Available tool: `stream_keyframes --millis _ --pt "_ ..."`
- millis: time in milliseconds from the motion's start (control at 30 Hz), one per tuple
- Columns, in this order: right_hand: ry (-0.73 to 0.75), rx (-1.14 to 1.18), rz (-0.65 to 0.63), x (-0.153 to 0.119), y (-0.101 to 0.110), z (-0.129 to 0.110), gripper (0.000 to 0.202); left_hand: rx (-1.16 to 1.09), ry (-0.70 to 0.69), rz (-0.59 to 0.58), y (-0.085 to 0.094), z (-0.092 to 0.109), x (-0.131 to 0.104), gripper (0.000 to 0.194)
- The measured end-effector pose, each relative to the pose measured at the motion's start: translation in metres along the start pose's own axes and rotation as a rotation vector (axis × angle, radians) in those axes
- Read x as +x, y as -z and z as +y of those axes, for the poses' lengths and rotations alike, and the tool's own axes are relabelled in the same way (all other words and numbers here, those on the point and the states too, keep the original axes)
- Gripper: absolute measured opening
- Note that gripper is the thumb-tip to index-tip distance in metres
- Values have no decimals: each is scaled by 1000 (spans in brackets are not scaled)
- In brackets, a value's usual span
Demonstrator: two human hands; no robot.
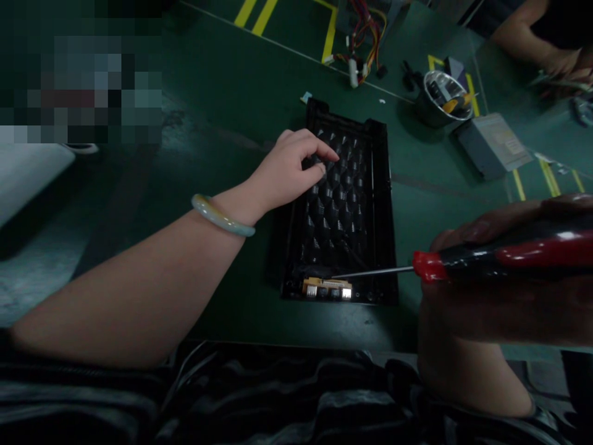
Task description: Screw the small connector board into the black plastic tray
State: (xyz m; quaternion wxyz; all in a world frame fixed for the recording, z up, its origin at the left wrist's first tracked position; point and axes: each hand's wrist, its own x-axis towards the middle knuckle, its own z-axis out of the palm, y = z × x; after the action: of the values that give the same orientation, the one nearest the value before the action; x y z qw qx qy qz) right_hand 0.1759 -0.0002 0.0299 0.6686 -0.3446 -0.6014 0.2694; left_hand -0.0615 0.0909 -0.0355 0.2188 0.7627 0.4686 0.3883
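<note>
A black plastic panel (380,204) with a raised, faceted pattern lies on the green table, its long side running away from me. My left hand (296,162) is over its upper left part, thumb and forefinger apart and holding nothing that I can see. Whether it rests on the panel or hovers, I cannot tell. My right hand (491,315) is wrapped round a red and black screwdriver (472,258). The screwdriver's thin shaft points left, its tip at or just above a small yellow circuit board (327,285) with metal ports at the panel's near end.
Beyond the panel is a bundle of coloured cables (365,46) with white connectors. On the right are a metal bowl (430,114) of tools and small parts and a grey metal box (493,145). A co-worker's hands (563,65) are at the top right. Yellow tape (265,15) marks the table.
</note>
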Motion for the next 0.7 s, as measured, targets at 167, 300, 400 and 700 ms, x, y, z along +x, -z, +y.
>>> stream_keyframes --millis 167,300,400,700 --pt "93 93 -31 -9 -18 6 35 1 -13 14 -1 -2 0 23" --pt "77 142 -49 -13 -21 8 36 6 -14 7 0 -1 -1 24" --pt "72 124 -44 -13 -20 8 36 6 -9 5 0 0 -1 23" --pt "89 68 -6 -15 -23 7 38 -5 -1 1 0 0 0 22"
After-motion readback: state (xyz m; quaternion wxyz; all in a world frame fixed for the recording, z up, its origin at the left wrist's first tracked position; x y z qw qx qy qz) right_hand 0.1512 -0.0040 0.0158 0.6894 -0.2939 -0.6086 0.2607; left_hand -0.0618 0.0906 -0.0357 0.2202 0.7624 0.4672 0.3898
